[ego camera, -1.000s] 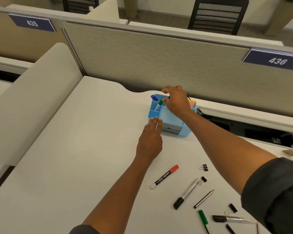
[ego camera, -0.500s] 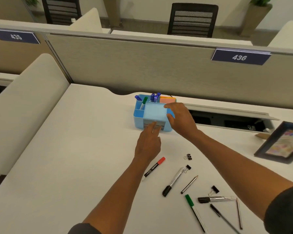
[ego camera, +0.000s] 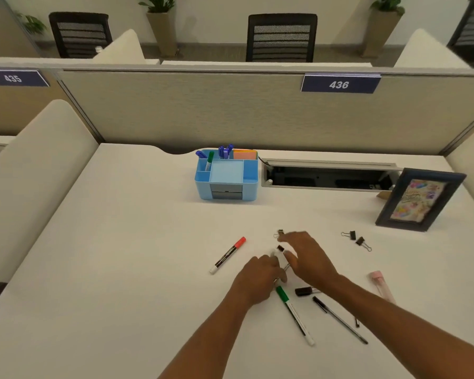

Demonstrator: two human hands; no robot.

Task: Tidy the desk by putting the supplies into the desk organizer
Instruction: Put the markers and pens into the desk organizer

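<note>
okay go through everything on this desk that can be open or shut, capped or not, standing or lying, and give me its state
desk organizer: upright, drawers shut
green marker in organizer: standing, capped
red marker: lying, capped
green marker on desk: lying, capped
black pen: lying
picture frame: standing, leaning back
left hand: gripping a silver marker
right hand: open

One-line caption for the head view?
Both hands, left and right, reach a marker among scattered supplies; organizer beyond.

Bright even overhead light, soft faint shadows; hands [ego camera: 285, 266] motion-blurred; wide-angle bending at edges; mild compression softness.
</note>
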